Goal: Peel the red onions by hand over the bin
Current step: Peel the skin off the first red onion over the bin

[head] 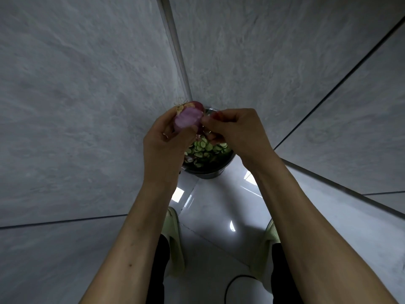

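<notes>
Forearms, bare, reach forward from the frame's bottom edge. Red onion [188, 117], half stripped, pale purple flesh smooth, root tuft frayed at its top; held above the bin [208, 172]. Left hand [163, 141] curls round it from below. Right hand [235, 130] pinches a dark red skin flap [215, 116] at the onion's side. Bin round, dark, in the corner, its rim partly hidden by both hands; inside, green vegetable slices [206, 150] and peelings. Walls grey, stone-textured; floor glossy white tile. Pale green slippers [175, 235] below; black cable [234, 281] between them.
</notes>
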Demonstrator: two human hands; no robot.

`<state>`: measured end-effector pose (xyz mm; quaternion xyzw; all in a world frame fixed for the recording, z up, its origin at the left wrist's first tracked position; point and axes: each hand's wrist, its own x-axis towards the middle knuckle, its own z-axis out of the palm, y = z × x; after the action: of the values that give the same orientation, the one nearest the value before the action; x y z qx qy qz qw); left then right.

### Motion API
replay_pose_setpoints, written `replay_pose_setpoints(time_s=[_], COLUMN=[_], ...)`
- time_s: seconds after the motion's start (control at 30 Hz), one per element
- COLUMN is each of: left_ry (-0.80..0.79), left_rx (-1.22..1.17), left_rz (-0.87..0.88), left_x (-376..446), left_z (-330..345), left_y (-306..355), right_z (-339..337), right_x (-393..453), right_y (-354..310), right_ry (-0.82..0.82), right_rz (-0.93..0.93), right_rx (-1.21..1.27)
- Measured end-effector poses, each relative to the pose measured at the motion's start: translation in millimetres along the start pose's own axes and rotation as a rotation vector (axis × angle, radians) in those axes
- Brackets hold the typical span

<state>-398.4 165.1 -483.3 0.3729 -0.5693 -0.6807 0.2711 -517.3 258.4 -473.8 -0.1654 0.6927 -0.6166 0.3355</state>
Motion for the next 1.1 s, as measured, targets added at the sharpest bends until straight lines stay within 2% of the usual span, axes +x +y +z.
replay_pose_setpoints(time_s=[0.1,0.23,0.43,0.5,0.6,0.73,0.9,1.1], left_ry=[-0.023,-0.043,-0.071,-0.067,-0.01,0.012,0.036,0.031], left_rx=[-0.008,-0.181,-0.386,-0.491,-0.584,-0.604,-0.521,-0.428], left_rz=[-0.016,-0.136,-0.213,-0.286,-0.387,-0.417,-0.42,-0.412], left_x=[-1,-1,7,6,6,6,4,3], left_z=[-1,-2,-7,-5,-4,-6,-8,-10], left_y=[3,8,11,12,12,14,20,19], right_z=[0,-4,-7,-3,6,10,8,4], right_x=[0,5,19,23,28,32,28,17], right_y=[-2,3,18,20,23,28,25,9], right_ry=[0.02,0.079,0.17,0.214,0.244,0.252,0.133,-0.034], right_rz=[-0.015,0.005,-0.083,-0.085,-0.109,-0.14,-0.17,-0.285], right_rx=[-0.025,-0.044,-0.493,-0.549,-0.533,-0.518,-0.514,-0.262])
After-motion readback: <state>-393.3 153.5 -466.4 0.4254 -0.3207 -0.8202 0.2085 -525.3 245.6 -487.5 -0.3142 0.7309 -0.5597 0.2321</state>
